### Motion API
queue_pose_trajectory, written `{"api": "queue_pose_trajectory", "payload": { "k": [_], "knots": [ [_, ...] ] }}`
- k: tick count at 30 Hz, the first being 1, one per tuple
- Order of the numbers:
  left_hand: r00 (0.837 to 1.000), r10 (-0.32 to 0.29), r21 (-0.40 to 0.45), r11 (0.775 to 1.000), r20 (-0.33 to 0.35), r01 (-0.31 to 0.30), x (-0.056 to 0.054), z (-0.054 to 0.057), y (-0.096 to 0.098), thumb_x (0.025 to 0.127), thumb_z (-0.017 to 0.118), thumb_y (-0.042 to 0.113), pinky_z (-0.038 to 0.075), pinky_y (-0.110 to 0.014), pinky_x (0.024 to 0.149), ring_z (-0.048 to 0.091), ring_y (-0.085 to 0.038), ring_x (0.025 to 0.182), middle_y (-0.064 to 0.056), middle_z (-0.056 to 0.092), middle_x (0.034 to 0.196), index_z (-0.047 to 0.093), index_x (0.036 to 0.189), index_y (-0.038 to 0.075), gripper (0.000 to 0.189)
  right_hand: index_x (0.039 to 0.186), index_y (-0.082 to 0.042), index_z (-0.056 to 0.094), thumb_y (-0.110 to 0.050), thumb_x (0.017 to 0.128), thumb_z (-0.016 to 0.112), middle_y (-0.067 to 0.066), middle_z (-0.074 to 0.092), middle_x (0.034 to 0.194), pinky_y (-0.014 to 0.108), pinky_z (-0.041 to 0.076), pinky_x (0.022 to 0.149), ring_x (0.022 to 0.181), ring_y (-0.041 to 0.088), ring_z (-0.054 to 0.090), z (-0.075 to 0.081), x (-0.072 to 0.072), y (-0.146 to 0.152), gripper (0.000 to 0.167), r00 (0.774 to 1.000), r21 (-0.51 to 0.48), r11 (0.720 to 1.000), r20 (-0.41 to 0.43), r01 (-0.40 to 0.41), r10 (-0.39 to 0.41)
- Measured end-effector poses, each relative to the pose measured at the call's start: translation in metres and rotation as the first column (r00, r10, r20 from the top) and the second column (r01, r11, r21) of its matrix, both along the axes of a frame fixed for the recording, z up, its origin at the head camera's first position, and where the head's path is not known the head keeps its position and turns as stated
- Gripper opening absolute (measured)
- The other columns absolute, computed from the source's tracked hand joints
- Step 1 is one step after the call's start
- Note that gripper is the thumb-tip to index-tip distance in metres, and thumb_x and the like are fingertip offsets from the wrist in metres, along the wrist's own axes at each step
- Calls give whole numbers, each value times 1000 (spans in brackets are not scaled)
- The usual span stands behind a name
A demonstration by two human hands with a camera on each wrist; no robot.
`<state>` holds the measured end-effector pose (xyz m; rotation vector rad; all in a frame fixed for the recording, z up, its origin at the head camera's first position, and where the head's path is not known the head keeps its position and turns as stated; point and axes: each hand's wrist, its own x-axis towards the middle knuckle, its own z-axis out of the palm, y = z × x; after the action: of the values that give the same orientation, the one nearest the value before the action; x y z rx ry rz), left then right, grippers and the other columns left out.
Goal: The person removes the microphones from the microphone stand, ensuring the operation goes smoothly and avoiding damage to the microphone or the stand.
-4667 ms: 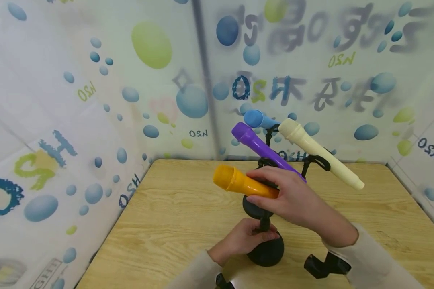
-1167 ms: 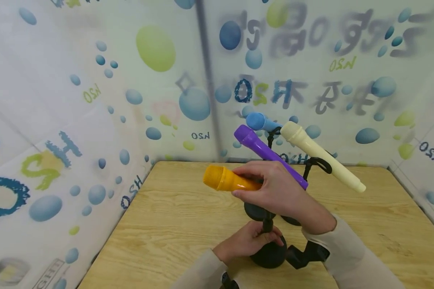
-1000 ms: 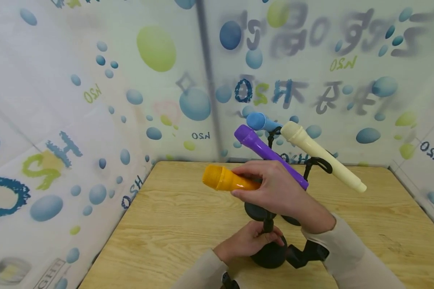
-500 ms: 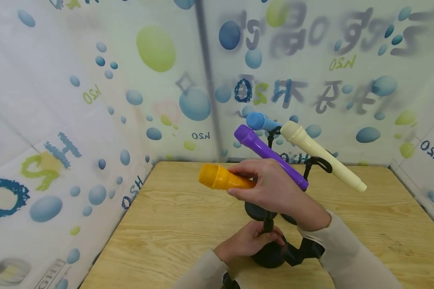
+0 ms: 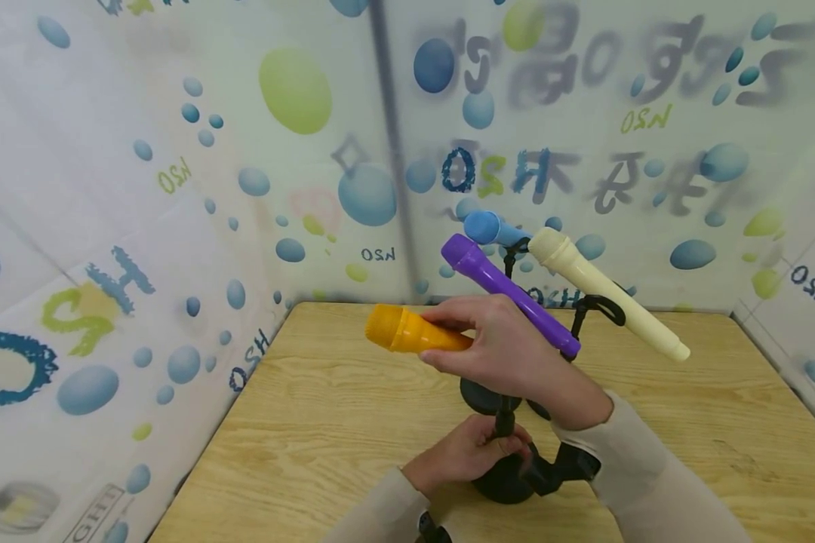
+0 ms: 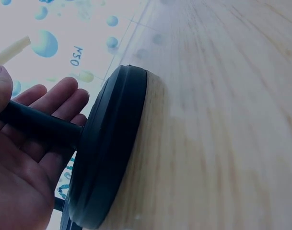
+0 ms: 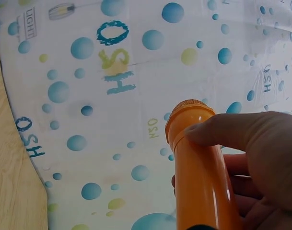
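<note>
Orange plastic makes up the microphone near the middle of the frame, and it has slid left in the last few seconds. The right hand pinches it between thumb and fingers. Low in the frame, the left hand has its thumb and fingers loosely round the black stand on the bench. The stand has hardly moved, so it looks like it is kept steady while the microphone gets shifted. I can't tell if they touch, because the right hand hides the stand's top.
</note>
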<state>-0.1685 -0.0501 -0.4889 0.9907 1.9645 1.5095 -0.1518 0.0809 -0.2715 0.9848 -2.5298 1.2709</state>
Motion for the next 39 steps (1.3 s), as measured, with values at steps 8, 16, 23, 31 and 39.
{"api": "queue_pose_trajectory", "payload": {
  "k": [8, 16, 23, 31, 39],
  "knots": [
    [999, 19, -9, 1000, -35, -19, 1, 0, 0, 114, 55, 15, 51, -23, 110, 70, -1, 104, -23, 78, 120, 72, 125, -2, 26, 132, -5, 76, -17, 91, 88, 8, 80, 126, 36, 67, 88, 104, 21, 74, 3, 0, -5, 45, 1000, 9, 1000, -18, -6, 6],
    [999, 20, -17, 1000, -36, -21, -1, -2, 0, 114, 54, 17, 49, -24, 112, 67, 3, 108, -21, 78, 125, 72, 126, -1, 28, 131, -5, 76, -19, 91, 88, 7, 80, 124, 34, 66, 87, 103, 19, 73, 6, -1, -10, 44, 1000, 18, 1000, -21, -9, 9],
    [1000, 12, -6, 1000, -22, -12, 0, -1, 0, 114, 54, 13, 48, -24, 113, 68, 3, 110, -24, 77, 125, 71, 128, -4, 28, 130, -6, 77, -19, 91, 88, 6, 80, 122, 33, 66, 87, 101, 18, 74, 8, -1, -12, 43, 999, 12, 1000, -34, -19, 19],
    [1000, 8, -6, 1000, -17, -8, 0, -1, 1, 112, 53, 9, 45, -24, 116, 68, 2, 112, -25, 77, 125, 70, 129, -4, 28, 129, -5, 77, -18, 91, 88, 6, 81, 120, 33, 66, 87, 98, 16, 74, 9, -1, -16, 41, 998, 10, 1000, -62, -28, 29],
    [1000, 3, 1, 1000, -4, -3, 1, -1, 1, 108, 50, 6, 44, -26, 119, 69, 2, 112, -26, 76, 124, 69, 128, -5, 30, 129, -5, 77, -20, 91, 88, 6, 81, 119, 32, 66, 86, 97, 16, 74, 10, -2, -18, 41, 997, 17, 1000, -75, -20, 21]
  ]
}}
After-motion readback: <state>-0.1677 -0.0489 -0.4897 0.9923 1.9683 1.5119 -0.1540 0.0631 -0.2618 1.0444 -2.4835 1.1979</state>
